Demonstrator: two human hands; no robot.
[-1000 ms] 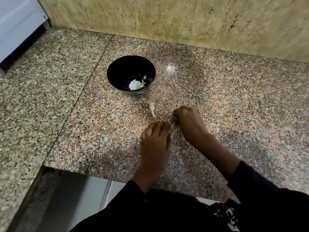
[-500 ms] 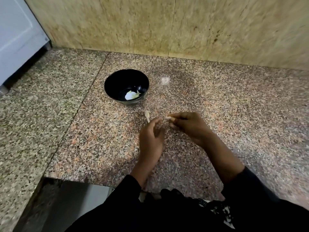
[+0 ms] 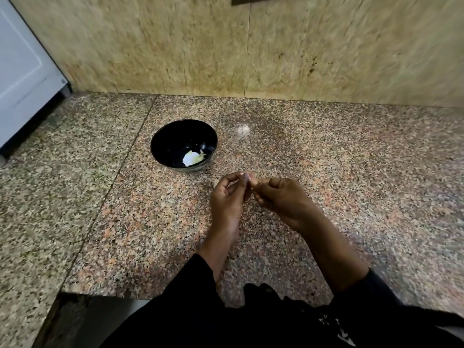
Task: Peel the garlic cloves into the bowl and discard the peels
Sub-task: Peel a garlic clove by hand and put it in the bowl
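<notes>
A black bowl (image 3: 160,144) stands on the granite counter (image 3: 351,187) with pale garlic pieces (image 3: 192,158) in its bottom. Just in front of it my left hand (image 3: 227,199) and my right hand (image 3: 281,197) meet above the counter, fingertips together. Both pinch a small garlic clove (image 3: 249,180), which is almost fully hidden by the fingers. A pale scrap of garlic or peel (image 3: 215,183) lies on the counter and peeks out behind my left hand.
A tiled wall (image 3: 251,51) rises behind the counter. A white appliance (image 3: 22,76) stands at the far left. A joint line (image 3: 120,167) runs across the counter left of the bowl. The counter's front edge (image 3: 125,295) is near my body.
Both hands have lifted off the counter and come together, my right hand bringing up the clove and my left joining it. The camera has tilted up, showing more wall.
</notes>
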